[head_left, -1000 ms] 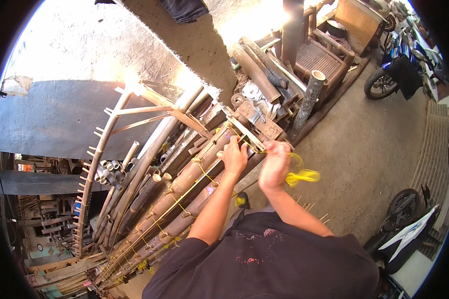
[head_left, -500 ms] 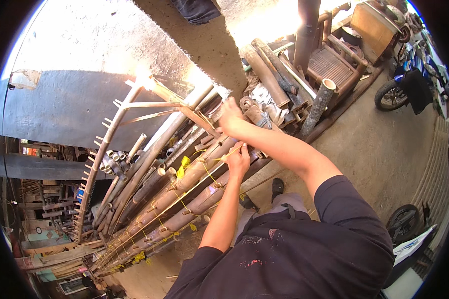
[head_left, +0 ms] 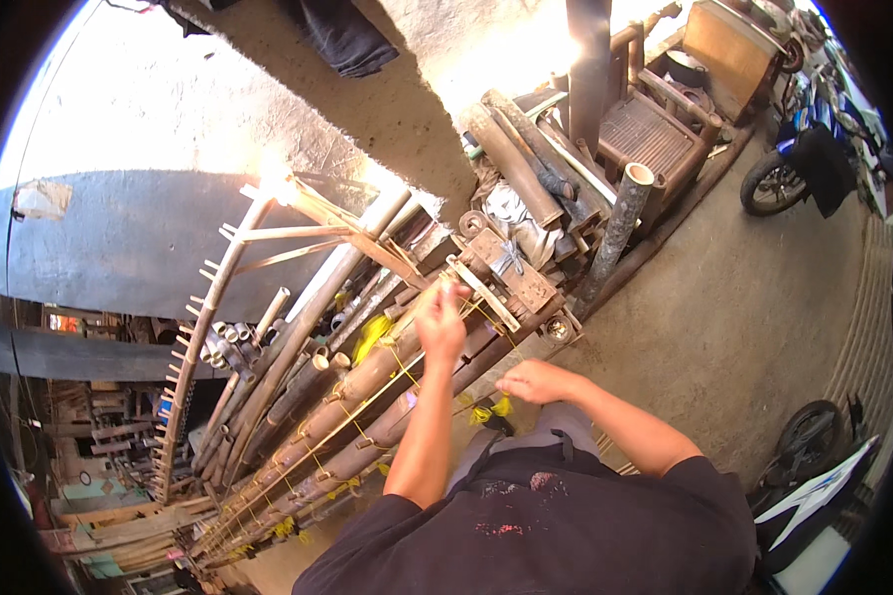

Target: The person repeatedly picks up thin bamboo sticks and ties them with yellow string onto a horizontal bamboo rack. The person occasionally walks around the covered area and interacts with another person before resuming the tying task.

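Observation:
Two long brown bamboo poles (head_left: 319, 426) run side by side from the lower left toward the middle, tied at intervals with thin yellow cord (head_left: 404, 369). Closed at the upper end of the poles, my left hand (head_left: 441, 322) pinches the yellow cord beside a short pale wooden crosspiece (head_left: 483, 295). My right hand (head_left: 541, 381) is closed too, nearer my body and to the right, with the cord stretched toward it from the poles. Yellow strands (head_left: 501, 407) hang below the right hand. The exact grip of the fingers is partly hidden.
Past the pole ends sit a wooden block with a vise-like fixture (head_left: 516, 278) and stacked bamboo lengths (head_left: 511, 164). An upright bamboo tube (head_left: 620, 228) stands to the right. A pegged bamboo frame (head_left: 200, 337) leans at left. A motorcycle (head_left: 799, 174) is parked at far right.
My right hand has come back from beyond the pole ends to near my body, drawing the cord. My left hand has shifted slightly up and left. The crosspiece and block are now uncovered.

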`<state>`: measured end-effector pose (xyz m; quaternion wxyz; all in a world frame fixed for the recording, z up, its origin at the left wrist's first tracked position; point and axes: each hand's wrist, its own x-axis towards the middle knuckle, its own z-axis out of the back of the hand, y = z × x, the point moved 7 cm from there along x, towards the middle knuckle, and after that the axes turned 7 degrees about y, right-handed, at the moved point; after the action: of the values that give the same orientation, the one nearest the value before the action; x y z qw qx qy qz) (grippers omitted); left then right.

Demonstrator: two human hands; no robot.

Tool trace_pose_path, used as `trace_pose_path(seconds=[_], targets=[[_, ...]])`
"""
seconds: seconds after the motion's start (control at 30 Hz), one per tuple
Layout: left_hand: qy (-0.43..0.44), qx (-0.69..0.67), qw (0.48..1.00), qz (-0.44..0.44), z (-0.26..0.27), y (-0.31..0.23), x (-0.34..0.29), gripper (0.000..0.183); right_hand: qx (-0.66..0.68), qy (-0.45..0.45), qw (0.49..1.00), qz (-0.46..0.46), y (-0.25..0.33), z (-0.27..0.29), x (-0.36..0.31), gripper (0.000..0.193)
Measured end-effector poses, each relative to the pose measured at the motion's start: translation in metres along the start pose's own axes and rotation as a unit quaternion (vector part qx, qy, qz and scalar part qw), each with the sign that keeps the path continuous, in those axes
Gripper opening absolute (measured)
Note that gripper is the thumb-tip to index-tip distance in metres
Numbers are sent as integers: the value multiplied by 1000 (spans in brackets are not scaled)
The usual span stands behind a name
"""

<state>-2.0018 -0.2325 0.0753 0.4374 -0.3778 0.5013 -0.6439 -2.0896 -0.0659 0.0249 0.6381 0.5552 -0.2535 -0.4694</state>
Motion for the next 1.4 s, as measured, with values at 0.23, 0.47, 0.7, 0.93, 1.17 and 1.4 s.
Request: trace_pose_path(seconds=[0.23,0.47,0.7,0.93,1.17,1.4], targets=[[38,381,921,-71,30,92,135,22,-186,-91,978,-18,3,-24,-10,34],[170,360,914,-74,115,35,92,38,-347,-301,888,17,55,-77,17,16],[108,501,850,120,347,49,-89,29,561,85,808,-158,67,-325,121,29],[152,361,920,23,327,132,-174,32,525,-264,771,245,174,-287,235,26],[49,298,953,-8,316,96,-174,26,-355,-163,918,-65,155,-192,322,56],[10,342,940,-2,322,102,-178,23,-105,185,969,125,216,-274,157,39]])
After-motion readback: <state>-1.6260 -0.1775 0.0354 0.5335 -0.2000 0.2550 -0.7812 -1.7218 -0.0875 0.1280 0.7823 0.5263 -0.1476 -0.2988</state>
